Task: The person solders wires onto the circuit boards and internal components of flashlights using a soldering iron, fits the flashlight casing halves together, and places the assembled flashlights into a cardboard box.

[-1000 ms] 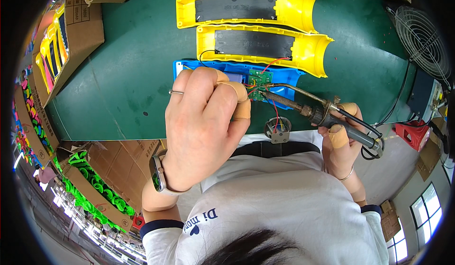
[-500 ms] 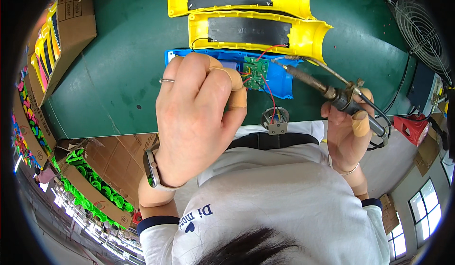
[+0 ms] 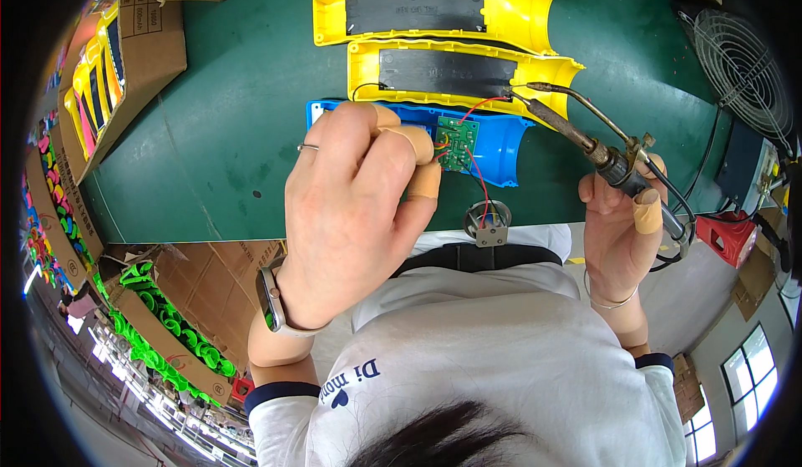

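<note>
My right hand (image 3: 622,225) is closed around a soldering iron (image 3: 614,170) with a thin metal solder-feed tube (image 3: 581,99). Its tip is at the right end of the black panel (image 3: 447,73) in a yellow shell (image 3: 543,78), where a red wire (image 3: 483,108) ends. My left hand (image 3: 355,191), fingertips covered by tan finger cots, is closed over the left part of a blue shell (image 3: 501,149); anything pinched there is hidden. Inside the blue shell lies a green circuit board (image 3: 457,143). Red and black wires run from it to a round metal part (image 3: 489,220) at the table edge.
More yellow shells (image 3: 326,16) with black panels lie behind. A wire fan guard (image 3: 743,70) and a red object (image 3: 725,237) are at right. Cardboard boxes (image 3: 154,41) stand at left; green parts (image 3: 171,325) fill a box below the green table (image 3: 225,133).
The soldering iron's tip has moved from above the blue shell's edge to the red wire's end on the yellow shell's panel. The shells sit slightly lower and further right in view.
</note>
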A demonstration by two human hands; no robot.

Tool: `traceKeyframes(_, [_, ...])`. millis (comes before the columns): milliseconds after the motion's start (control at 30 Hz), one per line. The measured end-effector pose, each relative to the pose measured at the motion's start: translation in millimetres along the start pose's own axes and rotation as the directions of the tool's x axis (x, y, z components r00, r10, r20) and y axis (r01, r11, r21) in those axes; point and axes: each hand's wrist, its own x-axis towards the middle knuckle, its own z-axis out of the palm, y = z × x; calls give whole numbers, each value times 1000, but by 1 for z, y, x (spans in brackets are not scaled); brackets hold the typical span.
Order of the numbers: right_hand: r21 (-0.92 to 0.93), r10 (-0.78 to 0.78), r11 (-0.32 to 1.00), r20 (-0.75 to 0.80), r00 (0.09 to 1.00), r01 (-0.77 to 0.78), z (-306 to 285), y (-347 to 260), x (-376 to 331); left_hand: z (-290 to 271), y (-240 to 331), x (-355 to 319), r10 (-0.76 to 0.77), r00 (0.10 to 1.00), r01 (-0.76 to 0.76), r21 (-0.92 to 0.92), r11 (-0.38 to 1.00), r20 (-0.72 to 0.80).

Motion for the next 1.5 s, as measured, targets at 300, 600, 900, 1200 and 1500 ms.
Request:
traceKeyframes(300, [-16, 38, 999, -34, 999, -39, 2, -4, 2, -6, -12, -7, -60, 996, 57, -50, 997, -67])
traceKeyframes(600, [-111, 17, 994, 111, 994, -5, 1, -11, 16, -49, -45, -47, 531, 819, -574, 352, 739, 219])
traceKeyframes(900, [-56, 21, 998, 78, 997, -16, 17, -3, 7, 2, -33, -23, 383, 920, -391, -113, 913, -87])
traceKeyframes(1200, [-197, 44, 980, 137, 990, -16, -1, -17, 17, 1, -33, -5, 517, 852, -505, 129, 853, -85])
traceKeyframes(1500, [-318, 191, 934, 57, 980, -163, 1, -28, 20, 5, -30, -1, 457, 882, -443, 126, 888, -117])
